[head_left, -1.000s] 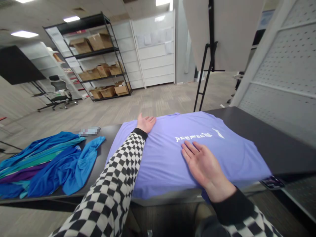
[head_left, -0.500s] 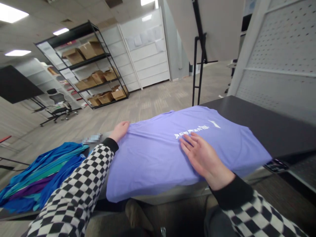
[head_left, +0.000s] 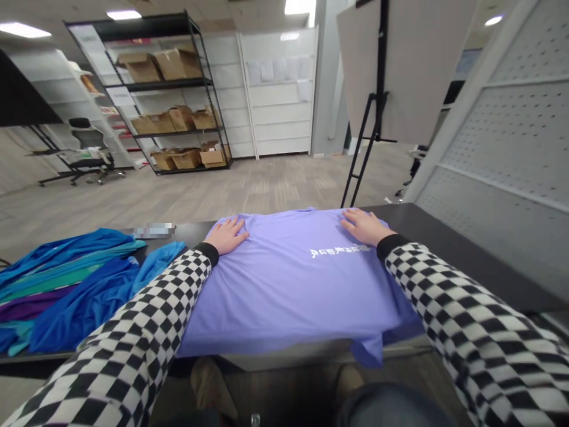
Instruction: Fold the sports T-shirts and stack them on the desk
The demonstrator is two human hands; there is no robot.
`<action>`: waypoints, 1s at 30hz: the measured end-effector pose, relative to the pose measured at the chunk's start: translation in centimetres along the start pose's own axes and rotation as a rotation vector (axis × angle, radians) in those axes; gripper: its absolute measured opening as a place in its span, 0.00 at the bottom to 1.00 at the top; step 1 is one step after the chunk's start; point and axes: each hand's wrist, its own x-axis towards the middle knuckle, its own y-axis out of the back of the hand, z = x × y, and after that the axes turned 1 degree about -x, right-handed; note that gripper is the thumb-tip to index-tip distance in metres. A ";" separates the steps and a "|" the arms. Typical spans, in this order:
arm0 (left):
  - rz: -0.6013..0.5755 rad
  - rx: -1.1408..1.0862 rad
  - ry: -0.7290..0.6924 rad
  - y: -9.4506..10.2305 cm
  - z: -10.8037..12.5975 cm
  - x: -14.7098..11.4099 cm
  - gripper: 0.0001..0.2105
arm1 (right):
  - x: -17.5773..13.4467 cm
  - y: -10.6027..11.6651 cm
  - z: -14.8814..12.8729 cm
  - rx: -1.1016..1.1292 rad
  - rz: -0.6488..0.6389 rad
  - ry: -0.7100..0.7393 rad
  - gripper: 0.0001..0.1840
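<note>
A lavender shirt with white lettering lies spread over the dark table, its near edge hanging over the front. My left hand rests flat on the shirt's far left corner, fingers spread. On the far right part of the shirt lies my right hand, fingers stretched out and apart, just beyond the lettering. Below that hand, the right side of the shirt looks folded or bunched, and a small flap droops past the table's front edge.
Blue, teal and purple garments are heaped on the table at the left. A blurred-out small item lies behind them. The dark table top extends right to a perforated white panel. Behind the table stands a board on a black stand.
My right hand has moved away from me to the shirt's far edge, and the shirt's right side has come inward. My left hand has flattened on its corner. The camera view has levelled.
</note>
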 end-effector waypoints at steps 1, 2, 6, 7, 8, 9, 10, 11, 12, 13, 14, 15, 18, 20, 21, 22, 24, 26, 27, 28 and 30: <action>0.012 -0.031 -0.006 -0.1 -0.1 0.0 0.39 | 0.4 -0.8 0.7 -0.033 -0.040 -0.027 0.38; 0.025 -0.063 -0.009 -0.2 -0.2 0.1 0.39 | 0.7 -1.5 1.4 -0.051 -0.065 -0.059 0.41; 0.091 -0.150 0.034 -0.6 -0.8 0.1 0.40 | 1.1 -2.7 3.0 -0.081 -0.077 -0.126 0.46; 0.111 -0.153 0.060 -0.6 -0.9 0.1 0.40 | 1.1 -2.6 3.2 -0.087 -0.080 -0.130 0.46; 0.126 -0.149 0.083 -0.7 -1.0 0.1 0.39 | 1.1 -2.5 3.3 -0.092 -0.085 -0.133 0.45; 0.132 -0.141 0.100 -0.7 -1.1 0.2 0.39 | 1.1 -2.4 3.2 -0.097 -0.092 -0.135 0.45; 0.130 -0.132 0.109 -0.7 -1.1 0.2 0.40 | 1.0 -2.3 3.2 -0.101 -0.097 -0.136 0.45; 0.121 -0.125 0.112 -0.7 -1.2 0.2 0.40 | 1.0 -2.3 3.1 -0.105 -0.100 -0.135 0.45; 0.106 -0.119 0.109 -0.6 -1.3 0.3 0.41 | 1.0 -2.2 3.0 -0.108 -0.101 -0.134 0.46; 0.089 -0.112 0.106 -0.5 -1.3 0.3 0.41 | 0.9 -2.1 3.0 -0.111 -0.102 -0.130 0.46; 0.071 -0.103 0.107 -0.4 -1.4 0.3 0.42 | 0.9 -2.1 2.9 -0.113 -0.106 -0.123 0.47; 0.064 -0.090 0.111 -0.2 -1.4 0.3 0.43 | 0.8 -2.0 2.8 -0.115 -0.111 -0.117 0.47; 0.183 -0.039 0.088 0.5 -1.1 0.1 0.42 | 0.6 -1.5 2.6 -0.119 -0.044 -0.099 0.45; 0.314 -0.044 0.029 0.8 -0.7 -0.3 0.39 | 0.3 -1.1 2.5 -0.124 0.090 -0.071 0.43; 0.335 -0.070 -0.004 0.9 -0.5 -0.5 0.37 | 0.2 -0.9 2.4 -0.125 0.145 -0.050 0.42; 0.308 -0.106 -0.032 0.8 -0.2 -0.7 0.37 | 0.0 -0.9 2.3 -0.125 0.163 -0.028 0.42; 0.168 -0.159 -0.050 0.6 0.2 -0.9 0.36 | -0.2 -1.0 2.2 -0.131 0.076 -0.009 0.42; 0.053 -0.158 -0.037 0.3 0.5 -0.9 0.37 | -0.2 -1.3 2.1 -0.139 -0.059 -0.023 0.43; 0.031 -0.146 -0.029 0.1 0.5 -0.8 0.38 | -0.1 -1.5 2.1 -0.143 -0.101 -0.034 0.45; 0.025 -0.136 -0.026 0.0 0.5 -0.7 0.39 | 0.0 -1.6 2.2 -0.146 -0.120 -0.043 0.46; 0.026 -0.131 -0.032 -0.2 0.3 -0.5 0.42 | 0.4 -1.8 2.3 -0.148 -0.122 -0.047 0.47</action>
